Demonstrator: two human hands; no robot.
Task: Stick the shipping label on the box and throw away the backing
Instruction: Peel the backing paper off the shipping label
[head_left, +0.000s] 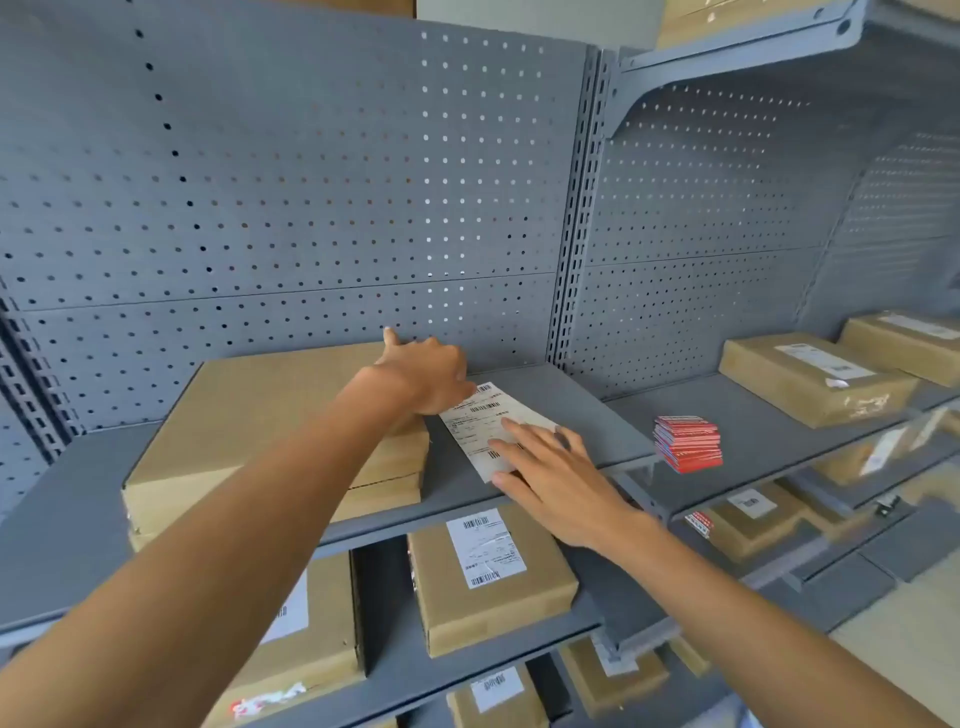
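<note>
A large flat cardboard box (249, 415) without a label lies on the grey shelf (524, 488) in front of me. My left hand (428, 376) rests on the box's far right corner, thumb up, fingers curled over the edge and touching the top of a white shipping label (488, 421). That label lies flat on the shelf just right of the box. My right hand (550, 467) lies palm down on the label's lower half, fingers spread and flat.
A stack of red cards (688, 442) sits on the shelf to the right. Labelled cardboard boxes (815, 376) fill the right shelf and the lower shelves (488, 577). A perforated grey back panel (311, 208) rises behind the shelf.
</note>
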